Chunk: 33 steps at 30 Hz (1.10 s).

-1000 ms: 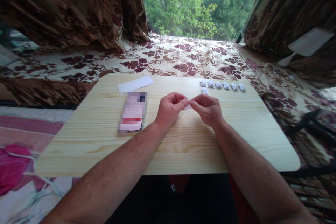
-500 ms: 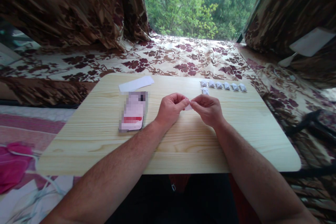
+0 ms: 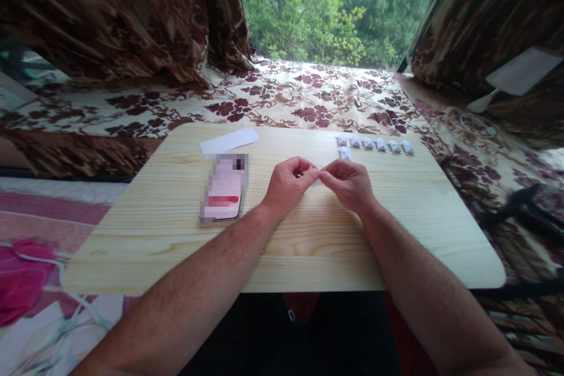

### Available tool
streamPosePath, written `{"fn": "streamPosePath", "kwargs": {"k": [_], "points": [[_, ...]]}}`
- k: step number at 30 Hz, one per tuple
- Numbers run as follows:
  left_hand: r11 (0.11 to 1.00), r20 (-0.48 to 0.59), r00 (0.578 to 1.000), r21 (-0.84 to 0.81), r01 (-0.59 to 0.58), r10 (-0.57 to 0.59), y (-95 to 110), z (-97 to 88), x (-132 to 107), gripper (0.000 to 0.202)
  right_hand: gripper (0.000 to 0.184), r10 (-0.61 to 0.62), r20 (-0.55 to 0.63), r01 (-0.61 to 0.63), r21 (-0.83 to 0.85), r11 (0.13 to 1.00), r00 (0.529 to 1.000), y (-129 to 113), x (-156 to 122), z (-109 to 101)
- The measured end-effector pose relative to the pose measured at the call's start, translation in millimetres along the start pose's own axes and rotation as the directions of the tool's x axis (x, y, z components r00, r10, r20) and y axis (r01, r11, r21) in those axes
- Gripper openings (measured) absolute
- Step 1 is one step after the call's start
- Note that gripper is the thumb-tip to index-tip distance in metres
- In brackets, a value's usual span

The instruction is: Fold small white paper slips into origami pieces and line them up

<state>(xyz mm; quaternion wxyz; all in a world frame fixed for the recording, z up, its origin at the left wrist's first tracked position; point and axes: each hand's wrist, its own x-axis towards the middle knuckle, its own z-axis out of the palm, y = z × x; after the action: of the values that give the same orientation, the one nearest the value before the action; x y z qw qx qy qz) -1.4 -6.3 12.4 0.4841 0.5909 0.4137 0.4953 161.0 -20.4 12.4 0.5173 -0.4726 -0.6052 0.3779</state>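
My left hand and my right hand meet at the middle of a light wooden table. Both pinch a small white piece of paper between thumb and fingertips; most of it is hidden by the fingers. A row of several small folded white paper shapes lies at the far right of the table, with one more folded shape just in front of the row, close to my right hand.
A phone lies left of my hands, and a white paper strip lies behind it. Floral fabric covers the surface beyond the table, under a window. Pink cloth and white cables lie at the lower left.
My fingertips have shifted slightly on the small paper; the hands stay in the same place.
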Motion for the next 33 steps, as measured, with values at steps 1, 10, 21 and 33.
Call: {"fn": "streamPosePath", "kwargs": {"k": [1, 10, 21, 33], "points": [[1.000, -0.003, 1.000, 0.012, -0.003, 0.003, -0.1, -0.2, 0.1, 0.020, 0.024, 0.005, 0.000, -0.005, 0.003, 1.000, 1.000, 0.7, 0.4, -0.1], [0.999, -0.026, 1.000, 0.046, -0.012, 0.013, -2.1, -1.1, 1.0, 0.019, 0.022, 0.040, 0.024, -0.040, 0.024, 0.999, 0.999, 1.0, 2.0, -1.0], [0.998, -0.006, 1.000, 0.062, 0.026, -0.026, -5.3, -0.8, 2.2, 0.016, 0.022, 0.038, 0.028, -0.038, -0.002, 0.999, 0.999, 4.4, 2.0, 0.3], [0.998, -0.005, 0.998, 0.015, 0.062, -0.062, -7.4, 0.7, 1.1, 0.014, 0.021, 0.005, 0.055, -0.003, -0.032, 0.999, 0.998, 1.4, -0.4, -2.5]]}}
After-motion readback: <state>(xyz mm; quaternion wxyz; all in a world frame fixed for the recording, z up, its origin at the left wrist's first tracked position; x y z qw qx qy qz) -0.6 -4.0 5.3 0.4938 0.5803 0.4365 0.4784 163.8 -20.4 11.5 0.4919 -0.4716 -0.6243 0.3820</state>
